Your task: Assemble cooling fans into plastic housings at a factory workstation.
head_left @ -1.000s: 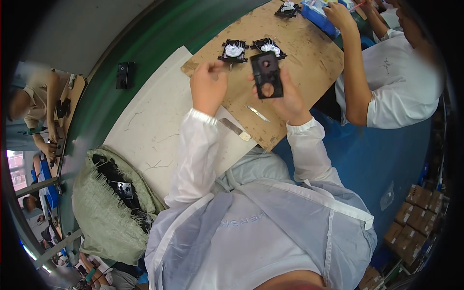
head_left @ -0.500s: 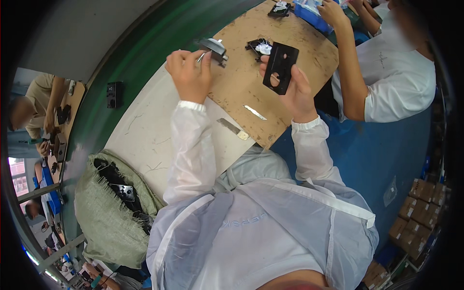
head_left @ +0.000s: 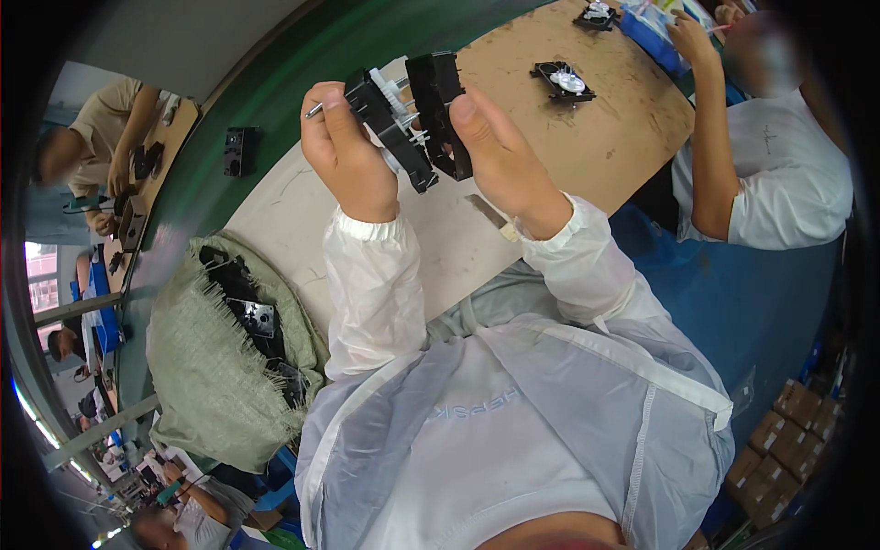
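Observation:
My left hand (head_left: 356, 174) is closed around a black plastic frame with white gears (head_left: 392, 133); a thin metal shaft (head_left: 314, 111) sticks out past my fingers. In my right hand (head_left: 513, 165) is a black plastic housing half (head_left: 438, 101), held by its right side with the thumb on it. The two parts stand on edge face to face above the board, white gears and pins between them. Their upper ends are a little apart; whether they touch lower down I cannot tell. Below my right hand a knife (head_left: 490, 215) lies on the pale board, partly covered.
Farther right on the brown board lies a black part with white gears (head_left: 564, 82), and another (head_left: 596, 16) beyond it. A black housing (head_left: 240, 151) rests on the green surface. A frayed sack (head_left: 225, 357) of black parts stands at left. A co-worker (head_left: 770, 165) sits at right.
Both hands have come together. The housing half has moved left and turned on edge to face the geared frame, which has also been turned. My view has shifted left.

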The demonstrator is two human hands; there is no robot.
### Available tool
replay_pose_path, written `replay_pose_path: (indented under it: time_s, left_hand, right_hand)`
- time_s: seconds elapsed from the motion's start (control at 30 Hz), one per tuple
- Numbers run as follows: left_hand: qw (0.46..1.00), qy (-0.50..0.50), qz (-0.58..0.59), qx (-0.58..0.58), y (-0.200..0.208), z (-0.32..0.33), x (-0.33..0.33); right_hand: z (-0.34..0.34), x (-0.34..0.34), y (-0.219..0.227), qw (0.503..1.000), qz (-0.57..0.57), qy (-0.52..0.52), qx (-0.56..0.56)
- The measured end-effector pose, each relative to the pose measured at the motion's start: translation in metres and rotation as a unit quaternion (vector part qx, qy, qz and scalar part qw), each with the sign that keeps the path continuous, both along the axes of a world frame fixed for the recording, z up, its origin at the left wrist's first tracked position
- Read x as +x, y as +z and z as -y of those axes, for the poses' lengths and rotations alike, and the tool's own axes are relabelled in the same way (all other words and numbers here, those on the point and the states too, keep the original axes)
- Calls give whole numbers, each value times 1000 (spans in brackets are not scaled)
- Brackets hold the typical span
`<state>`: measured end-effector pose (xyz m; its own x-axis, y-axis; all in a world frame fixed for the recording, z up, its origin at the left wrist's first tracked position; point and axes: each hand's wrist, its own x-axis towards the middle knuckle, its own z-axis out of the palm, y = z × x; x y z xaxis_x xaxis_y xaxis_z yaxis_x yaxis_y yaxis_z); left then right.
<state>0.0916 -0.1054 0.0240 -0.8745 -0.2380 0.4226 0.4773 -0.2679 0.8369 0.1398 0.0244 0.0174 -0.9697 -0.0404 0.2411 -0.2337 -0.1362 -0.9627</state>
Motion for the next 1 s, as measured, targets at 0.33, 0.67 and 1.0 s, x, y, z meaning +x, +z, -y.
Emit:
replay_pose_path:
  time_s: [0.33,0.67,1.0]
  left_hand:
    - [1000,13,-21,-13,-4,9,-4]
    - [1000,13,1,-10,-3,6,-3]
    - [999,17,21,-32,-4,5,0]
  right_hand:
    - [12,-4,8,1000,-5,-14,15]
    - [8,-5,7,999,8,-3,35]
    - [10,-7,6,1000,-5,10,27]
